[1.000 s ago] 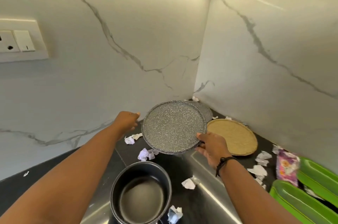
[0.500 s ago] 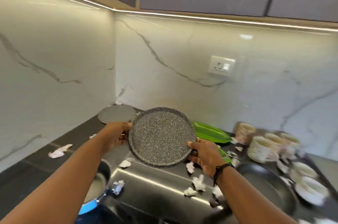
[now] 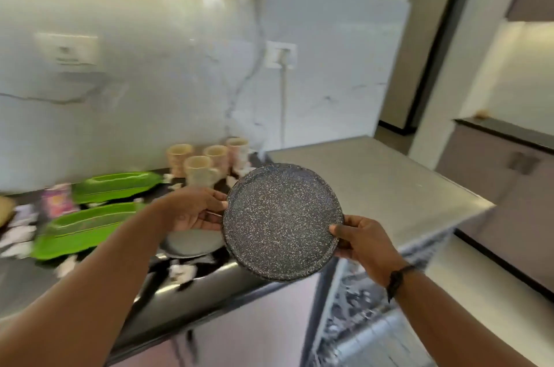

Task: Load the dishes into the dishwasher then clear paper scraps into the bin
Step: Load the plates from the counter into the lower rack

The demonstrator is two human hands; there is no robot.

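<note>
The plate (image 3: 281,220), dark and speckled, is up in the air between both hands, its face tilted toward the person and its rim well above the counter edge. It is round, so there is no long axis to speak of; what matters is that it is held at opposite sides of the rim. The left hand (image 3: 192,209) pinches the left edge, thumb on the front and fingers behind; the right hand (image 3: 364,239) grips the lower right edge the same way, and sits lower and nearer the body. Neither is closer to the plate: both are on it. Below and to the right, under the right forearm, a blurred wire rack (image 3: 359,303) shows, probably the dishwasher's, so I'd guess the plate has to go down and rightward, turned on edge. Behind the left hand lie green trays (image 3: 90,226), cups (image 3: 199,169) and paper scraps (image 3: 18,236) on the counter (image 3: 18,279).
</note>
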